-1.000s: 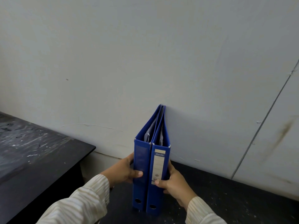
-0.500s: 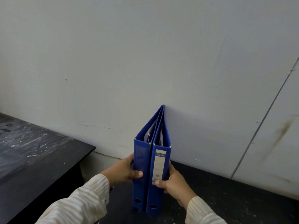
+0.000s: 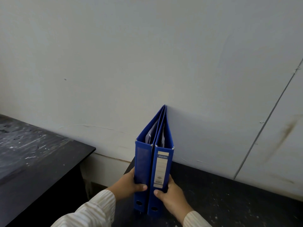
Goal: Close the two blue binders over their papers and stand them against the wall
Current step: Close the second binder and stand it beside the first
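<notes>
Far left: a second black table (image 3: 32, 161), scuffed with white marks, well apart from the action. A gap separates it from the work table, with the lower wall showing between.

Left sleeve (image 3: 85, 212), cream with stripes, comes in from bottom left. Left hand (image 3: 127, 185) wraps the outer side of the left blue binder (image 3: 142, 169); thumb lies across the spine face, other fingers go round the far side and are hidden, so their spread can't be told. Grip sits on the lower half of the spine, above the round finger hole.

Left blue binder stands upright on its bottom edge, spine toward the camera, plain spine pocket. Papers (image 3: 150, 136) show at the top between the covers.

Right blue binder (image 3: 161, 174) stands touching the left one, side by side, spine also toward the camera, with a pale label reading "Bantex". Covers of both taper to a point that meets the wall (image 3: 147, 54). Both are closed over their sheets.

Right hand (image 3: 170, 195) clamps the right binder's outer side, thumb pressed on the spine just under the label, other fingers hidden behind the cover. Right sleeve only partly in view at the bottom edge.

Both binders rest on the dark work table (image 3: 229, 194), near its left end. Further right on the wall: a thin diagonal cable (image 3: 268, 118) and a brown smear (image 3: 287, 130).
</notes>
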Motion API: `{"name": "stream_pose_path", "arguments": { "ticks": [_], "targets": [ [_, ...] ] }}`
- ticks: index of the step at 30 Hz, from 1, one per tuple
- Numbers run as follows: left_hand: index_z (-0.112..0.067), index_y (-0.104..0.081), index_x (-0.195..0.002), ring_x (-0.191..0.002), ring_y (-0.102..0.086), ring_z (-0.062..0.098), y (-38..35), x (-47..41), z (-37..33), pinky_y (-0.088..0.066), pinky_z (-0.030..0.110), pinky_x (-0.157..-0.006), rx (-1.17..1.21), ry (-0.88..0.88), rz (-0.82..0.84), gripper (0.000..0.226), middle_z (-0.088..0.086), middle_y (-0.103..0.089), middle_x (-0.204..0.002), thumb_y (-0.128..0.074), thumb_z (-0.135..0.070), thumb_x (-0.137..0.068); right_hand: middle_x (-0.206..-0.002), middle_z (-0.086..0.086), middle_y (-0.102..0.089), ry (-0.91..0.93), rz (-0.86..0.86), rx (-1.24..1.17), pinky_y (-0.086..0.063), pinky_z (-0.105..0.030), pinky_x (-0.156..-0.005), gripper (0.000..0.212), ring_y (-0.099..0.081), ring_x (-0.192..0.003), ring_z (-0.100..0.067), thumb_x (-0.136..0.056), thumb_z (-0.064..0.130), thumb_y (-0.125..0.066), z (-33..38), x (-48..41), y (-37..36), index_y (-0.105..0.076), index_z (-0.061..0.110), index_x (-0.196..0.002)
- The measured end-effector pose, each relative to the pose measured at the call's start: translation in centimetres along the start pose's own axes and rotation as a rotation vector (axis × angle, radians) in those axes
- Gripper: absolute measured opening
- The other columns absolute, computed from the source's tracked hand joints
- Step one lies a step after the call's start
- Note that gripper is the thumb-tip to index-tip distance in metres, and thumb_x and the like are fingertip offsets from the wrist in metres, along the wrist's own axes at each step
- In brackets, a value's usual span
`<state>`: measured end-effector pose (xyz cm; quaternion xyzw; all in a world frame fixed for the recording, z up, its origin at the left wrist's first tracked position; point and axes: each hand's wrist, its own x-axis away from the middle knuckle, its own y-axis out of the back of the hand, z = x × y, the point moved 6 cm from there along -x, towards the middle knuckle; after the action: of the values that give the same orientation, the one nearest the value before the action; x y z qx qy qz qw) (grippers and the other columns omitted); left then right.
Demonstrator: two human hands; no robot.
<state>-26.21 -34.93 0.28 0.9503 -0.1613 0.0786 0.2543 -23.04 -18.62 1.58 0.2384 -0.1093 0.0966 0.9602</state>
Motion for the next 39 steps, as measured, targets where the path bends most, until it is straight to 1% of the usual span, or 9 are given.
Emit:
{"name": "stream_pose_path", "arguments": {
  "ticks": [3,6,9,16,25,29,32,36,39],
  "targets": [
    [-0.037,-0.039,-0.113,-0.106,-0.050,0.004,-0.2,-0.3,0.3,-0.039,0.028,-0.104,-0.005,0.011,-0.005,0.048,-0.022,-0.054,-0.103,-0.071,-0.019,-0.082,-0.138,0.005,-0.050,-0.014,-0.012,0.009,-0.037,-0.033,-0.108,0.076,-0.044,-0.131,-0.016,-0.086,0.011,-0.064,0.0,-0.2,0.2,-0.023,0.030,-0.147],
    [-0.039,-0.042,-0.113,-0.110,-0.052,0.006,-0.2,-0.7,0.7,-0.040,0.033,-0.107,-0.003,0.024,-0.007,0.047,-0.020,-0.057,-0.106,-0.072,-0.021,-0.082,-0.138,0.005,-0.050,-0.025,-0.016,0.013,-0.036,-0.033,-0.109,0.075,-0.043,-0.131,-0.016,-0.086,0.011,-0.065,0.0,-0.4,0.4,-0.025,0.030,-0.147],
    [-0.037,-0.043,-0.118,-0.116,-0.053,0.010,-0.2,-1.0,1.0,-0.040,0.037,-0.109,-0.002,0.037,-0.013,0.050,-0.016,-0.058,-0.113,-0.073,-0.024,-0.080,-0.137,0.005,-0.051,-0.030,-0.027,0.022,-0.037,-0.033,-0.108,0.074,-0.044,-0.131,-0.016,-0.086,0.010,-0.065,0.0,-0.5,0.5,-0.027,0.030,-0.146],
    [-0.031,-0.038,-0.128,-0.115,-0.051,0.010,-0.2,-1.0,1.0,-0.040,0.034,-0.108,-0.020,0.038,-0.033,0.058,-0.015,-0.055,-0.113,-0.072,-0.025,-0.081,-0.138,0.004,-0.049,-0.054,-0.027,0.018,-0.037,-0.036,-0.109,0.072,-0.043,-0.132,-0.018,-0.086,0.011,-0.064,0.0,-0.4,0.5,-0.027,0.030,-0.145],
    [-0.026,-0.035,-0.136,-0.125,-0.050,0.017,-0.6,-0.8,1.3,-0.039,0.038,-0.110,-0.051,0.072,-0.062,0.065,-0.006,-0.055,-0.125,-0.072,-0.022,-0.081,-0.138,0.004,-0.050,-0.055,-0.035,0.044,-0.037,-0.035,-0.109,0.071,-0.043,-0.132,-0.017,-0.087,0.010,-0.063,0.0,-0.5,0.5,-0.027,0.031,-0.144],
    [-0.027,-0.036,-0.134,-0.124,-0.050,0.017,-0.7,-0.7,1.2,-0.039,0.037,-0.110,-0.057,0.086,-0.058,0.063,-0.011,-0.053,-0.116,-0.071,-0.021,-0.082,-0.138,0.004,-0.049,-0.062,-0.040,0.044,-0.037,-0.036,-0.109,0.072,-0.043,-0.132,-0.018,-0.087,0.010,-0.063,-0.2,-0.5,0.5,-0.026,0.031,-0.145],
    [-0.027,-0.034,-0.136,-0.124,-0.050,0.016,-0.6,-0.6,1.3,-0.039,0.038,-0.110,-0.051,0.089,-0.049,0.066,-0.011,-0.054,-0.119,-0.071,-0.023,-0.082,-0.138,0.004,-0.049,-0.068,-0.039,0.049,-0.037,-0.037,-0.109,0.071,-0.043,-0.132,-0.018,-0.087,0.011,-0.064,-0.1,-0.5,0.5,-0.027,0.031,-0.145],
    [-0.027,-0.031,-0.141,-0.122,-0.052,0.014,-0.6,-0.1,1.5,-0.041,0.042,-0.109,-0.055,0.077,-0.063,0.076,-0.008,-0.057,-0.127,-0.073,-0.032,-0.078,-0.139,0.003,-0.049,-0.057,-0.044,0.062,-0.038,-0.038,-0.108,0.070,-0.044,-0.132,-0.019,-0.087,0.013,-0.064,-0.1,-0.3,0.5,-0.027,0.031,-0.144],
    [-0.026,-0.027,-0.142,-0.119,-0.052,0.010,-0.9,0.6,1.1,-0.041,0.038,-0.109,-0.020,0.042,-0.103,0.077,-0.013,-0.055,-0.123,-0.072,-0.030,-0.080,-0.141,0.003,-0.047,-0.047,-0.052,0.083,-0.038,-0.037,-0.107,0.070,-0.043,-0.132,-0.019,-0.087,0.015,-0.063,-0.2,-0.1,0.5,-0.026,0.031,-0.144]
  ]
}}
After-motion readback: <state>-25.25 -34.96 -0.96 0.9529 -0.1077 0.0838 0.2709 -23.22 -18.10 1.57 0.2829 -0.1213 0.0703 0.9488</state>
